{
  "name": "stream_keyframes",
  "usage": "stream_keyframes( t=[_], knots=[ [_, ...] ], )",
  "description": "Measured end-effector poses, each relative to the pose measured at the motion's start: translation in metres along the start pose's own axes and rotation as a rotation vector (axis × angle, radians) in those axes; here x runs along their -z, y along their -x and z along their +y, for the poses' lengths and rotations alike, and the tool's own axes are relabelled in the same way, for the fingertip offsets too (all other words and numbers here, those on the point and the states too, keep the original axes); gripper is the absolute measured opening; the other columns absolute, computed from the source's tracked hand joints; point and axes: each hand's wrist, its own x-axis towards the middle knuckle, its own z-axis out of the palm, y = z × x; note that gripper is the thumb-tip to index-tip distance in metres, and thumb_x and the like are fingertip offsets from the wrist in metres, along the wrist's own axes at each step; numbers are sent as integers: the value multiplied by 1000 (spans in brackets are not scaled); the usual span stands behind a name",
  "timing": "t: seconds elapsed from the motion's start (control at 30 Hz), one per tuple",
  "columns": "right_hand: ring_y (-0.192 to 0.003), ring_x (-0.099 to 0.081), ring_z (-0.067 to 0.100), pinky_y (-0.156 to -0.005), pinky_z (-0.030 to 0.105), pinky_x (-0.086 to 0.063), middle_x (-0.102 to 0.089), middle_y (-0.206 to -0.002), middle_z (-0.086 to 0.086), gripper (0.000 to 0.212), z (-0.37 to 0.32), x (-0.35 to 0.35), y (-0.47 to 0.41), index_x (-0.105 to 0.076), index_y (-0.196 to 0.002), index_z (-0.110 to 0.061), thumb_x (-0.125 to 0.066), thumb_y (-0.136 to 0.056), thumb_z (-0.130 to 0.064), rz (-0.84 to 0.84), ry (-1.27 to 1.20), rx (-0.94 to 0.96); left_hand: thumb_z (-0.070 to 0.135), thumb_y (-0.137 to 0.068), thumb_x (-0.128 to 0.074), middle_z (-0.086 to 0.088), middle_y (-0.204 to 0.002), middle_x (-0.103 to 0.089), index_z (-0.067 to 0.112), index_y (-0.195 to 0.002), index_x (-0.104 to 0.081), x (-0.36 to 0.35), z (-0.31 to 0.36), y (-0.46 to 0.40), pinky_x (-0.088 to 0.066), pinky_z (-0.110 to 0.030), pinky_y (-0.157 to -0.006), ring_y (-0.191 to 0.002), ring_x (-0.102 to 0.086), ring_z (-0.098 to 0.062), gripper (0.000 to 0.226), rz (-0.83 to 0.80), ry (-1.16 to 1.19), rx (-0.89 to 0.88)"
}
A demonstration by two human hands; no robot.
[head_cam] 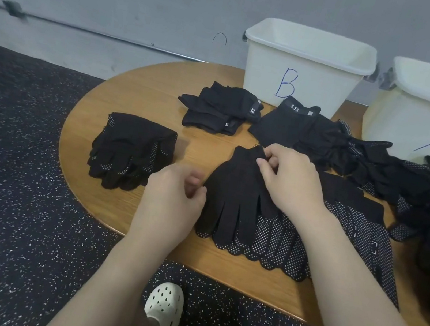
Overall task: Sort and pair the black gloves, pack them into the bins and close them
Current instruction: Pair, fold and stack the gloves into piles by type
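Note:
A black glove (234, 194) lies flat in the middle of the wooden table (145, 95), fingers toward me, on top of dotted black gloves (274, 245). My right hand (290, 180) pinches its cuff at the far end. My left hand (171, 198) hovers by the glove's left edge with fingers loosely curled, holding nothing; it is blurred. A stack of dotted gloves (131, 152) sits at the left. A stack of plain "5.11" gloves (216, 109) lies in front of white bin B (305, 67). White bin A (424, 111) stands at the right, both bins without lids on.
A loose heap of black gloves (389, 173) spreads across the right side of the table up to bin A. The table's rounded edge is near my legs. Below are dark speckled flooring (7, 186) and my white clogs (166, 304). A grey wall stands behind.

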Motion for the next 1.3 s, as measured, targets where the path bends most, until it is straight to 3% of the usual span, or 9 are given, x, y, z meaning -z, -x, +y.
stream_keyframes(
  t=[0.13, 0.23, 0.33, 0.43, 0.53, 0.63, 0.9, 1.13, 1.3],
  knots=[
    [-99, -61, 20, -74, 35, -44, -63, -110, -6, 28, -4, 5, 6, -61, -127, -21, -60, -101, -32, 1, 28, 48, 15, -99, -62, 5, -114, -64, 15, -119, -73, -5, 11, 2, -52, -32, -96, -108, -61, -15, 22, 4, -49, -252],
    [-100, -62, 21, -76, 35, -47, -57, -122, -2, 35, -8, 7, 10, -57, -135, -19, -61, -101, -27, 53, 47, 77, 26, -106, -52, 1, -144, -57, 17, -137, -65, -14, 18, 3, -40, -35, -115, -133, -50, -16, 35, -117, -110, -358],
    [-111, -59, 23, -89, 40, -51, -58, -126, 3, 32, -9, 10, 10, -61, -131, -12, -60, -100, -15, 93, -3, 153, 38, -110, -38, -1, -167, -33, 20, -155, -45, -25, 21, 6, -18, -34, -128, -154, -26, -15, 49, -238, -210, -433],
    [-128, -55, 24, -106, 46, -45, -63, -137, 3, 34, -5, 8, 9, -68, -128, -10, -52, -100, -1, -30, -14, 265, 45, -111, -24, 2, -173, -14, 24, -164, -23, -35, 19, 7, 1, -30, -129, -159, -5, -12, 57, -310, -329, -442],
    [-147, -40, 13, -121, 33, -29, -53, -153, -2, 42, -1, 1, 11, -59, -144, -16, -44, -106, -6, -215, -18, 252, 46, -110, -18, 3, -174, -5, 24, -166, -12, -40, 16, 6, 2, -34, -130, -159, 2, -11, 60, -336, -411, -426],
    [-154, -22, 6, -121, 20, -13, -36, -164, -8, 46, 3, -6, 10, -44, -156, -19, -37, -110, -17, -312, 39, 222, 47, -110, -15, 2, -174, 0, 22, -166, -6, -41, 16, 8, 1, -37, -130, -159, 5, -12, 62, -347, -452, -417],
    [-157, 5, 6, -129, 33, 1, 0, -172, -13, 59, 5, -9, 9, -12, -165, -25, -18, -110, -43, -461, 197, 228, 52, -109, -8, -4, -174, 8, 20, -165, 8, -31, 8, 31, 1, -43, -130, -160, 11, -17, 67, -361, -533, -438],
    [-157, 8, 6, -129, 36, 2, 3, -171, -14, 72, 0, -8, 11, -8, -165, -28, -11, -101, -61, -459, 239, 225, 72, -100, -1, -1, -172, 20, 31, -163, 16, -10, -7, 62, 9, -42, -129, -156, 25, -15, 77, -403, -523, -375],
    [-158, 4, 7, -129, 36, 1, -3, -172, -12, 65, -2, -6, 15, -15, -165, -28, -17, -106, -56, -417, 220, 222, 70, -97, 6, 9, -173, -6, 28, -166, -8, 3, -8, 53, 0, -34, -130, -158, 4, -4, 82, -302, -391, -226]
  ],
)
